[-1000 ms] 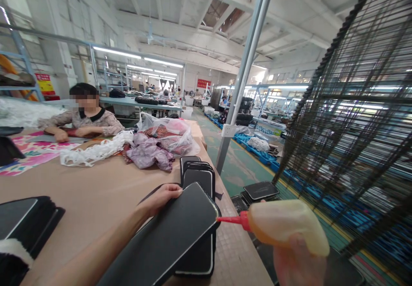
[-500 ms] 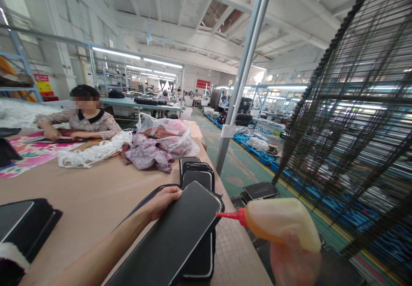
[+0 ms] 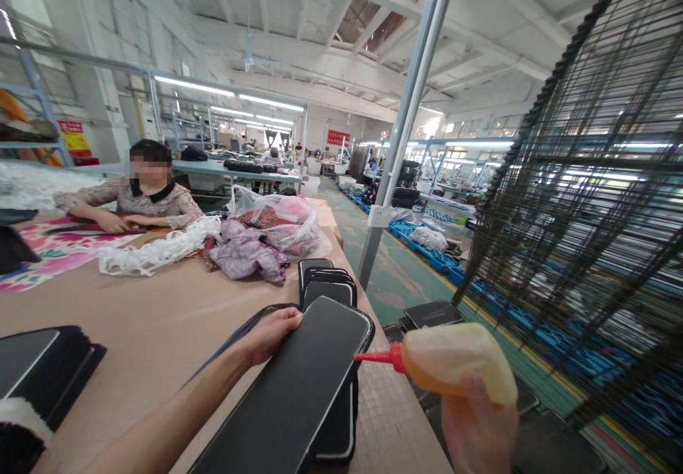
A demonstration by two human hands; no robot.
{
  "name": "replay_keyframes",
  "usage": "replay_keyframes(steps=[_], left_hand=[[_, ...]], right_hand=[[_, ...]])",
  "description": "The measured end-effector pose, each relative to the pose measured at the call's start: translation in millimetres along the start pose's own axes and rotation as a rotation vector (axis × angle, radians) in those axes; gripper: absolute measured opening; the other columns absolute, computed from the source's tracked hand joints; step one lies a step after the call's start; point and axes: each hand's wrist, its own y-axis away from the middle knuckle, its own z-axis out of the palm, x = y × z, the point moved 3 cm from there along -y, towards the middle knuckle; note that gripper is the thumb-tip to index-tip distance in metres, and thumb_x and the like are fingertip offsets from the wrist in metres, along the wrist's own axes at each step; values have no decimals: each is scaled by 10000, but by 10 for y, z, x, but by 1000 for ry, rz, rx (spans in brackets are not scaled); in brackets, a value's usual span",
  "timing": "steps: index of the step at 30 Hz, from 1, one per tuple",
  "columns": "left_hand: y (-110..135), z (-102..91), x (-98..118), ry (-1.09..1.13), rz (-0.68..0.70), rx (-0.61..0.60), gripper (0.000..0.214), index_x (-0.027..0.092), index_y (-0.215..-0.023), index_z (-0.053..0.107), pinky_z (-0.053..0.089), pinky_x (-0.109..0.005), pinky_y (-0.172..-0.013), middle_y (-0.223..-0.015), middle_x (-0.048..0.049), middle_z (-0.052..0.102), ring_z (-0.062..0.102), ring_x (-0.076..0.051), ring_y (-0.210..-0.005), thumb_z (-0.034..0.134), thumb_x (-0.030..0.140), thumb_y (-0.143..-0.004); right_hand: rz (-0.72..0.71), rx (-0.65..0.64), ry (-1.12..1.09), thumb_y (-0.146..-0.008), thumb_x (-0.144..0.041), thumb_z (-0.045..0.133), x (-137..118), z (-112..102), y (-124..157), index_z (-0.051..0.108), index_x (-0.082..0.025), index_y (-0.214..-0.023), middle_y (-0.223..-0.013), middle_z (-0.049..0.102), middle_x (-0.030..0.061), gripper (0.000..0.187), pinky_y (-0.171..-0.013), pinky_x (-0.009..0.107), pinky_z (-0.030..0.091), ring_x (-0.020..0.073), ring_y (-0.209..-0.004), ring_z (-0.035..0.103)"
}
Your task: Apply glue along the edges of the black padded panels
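My left hand [image 3: 274,333] grips the far left edge of a long black panel [image 3: 288,381] with rounded corners and a pale line along its rim. The panel is tilted over a pile of similar black panels [image 3: 336,417]. In my right hand [image 3: 480,417] is a squeeze bottle [image 3: 459,364] of amber liquid, lying on its side. Its red nozzle tip [image 3: 373,357] meets the panel's right edge, just below the far corner. The near end of the panel runs out of view.
Tied black panels [image 3: 48,367] lie at the left on the brown-covered table [image 3: 160,332]. Beyond are purple cloth [image 3: 248,250], white strips [image 3: 160,246] and a seated person [image 3: 144,189]. A metal post [image 3: 400,125] and a wire rack [image 3: 597,175] stand right.
The bottle has moved slightly left and toward me, its nozzle sliding down along the panel's right edge. My left hand keeps its grip. The seated person's hands have shifted.
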Motion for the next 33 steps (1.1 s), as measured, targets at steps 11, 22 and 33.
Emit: replay_keyframes(steps=[11, 22, 33], left_hand=[[-1, -30, -18, -31, -13, 17, 339, 175, -738, 486, 333, -197, -494, -627, 49, 547, 493, -91, -536, 713, 411, -649], [33, -41, -22, -1, -4, 41, 350, 177, -740, 478, 334, -192, -509, -610, 60, 541, 490, -85, -530, 714, 409, -627], [155, -118, -36, 4, -21, 113, 335, 181, -732, 463, 352, -190, -503, -598, 63, 543, 485, -75, -511, 708, 381, -623]], right_hand=[[39, -25, -25, -642, -327, 822, 51, 10, 10, 646, -167, -1043, -790, 682, 25, 466, -710, 244, 522, 199, -793, 638], [70, -41, 42, -680, -366, 786, 97, 2, 62, 635, -174, -1056, -831, 684, 37, 449, -695, 255, 517, 215, -845, 631], [167, -100, 19, -661, -322, 792, 199, 20, 118, 625, -167, -1086, -885, 674, 71, 482, -667, 306, 545, 258, -884, 627]])
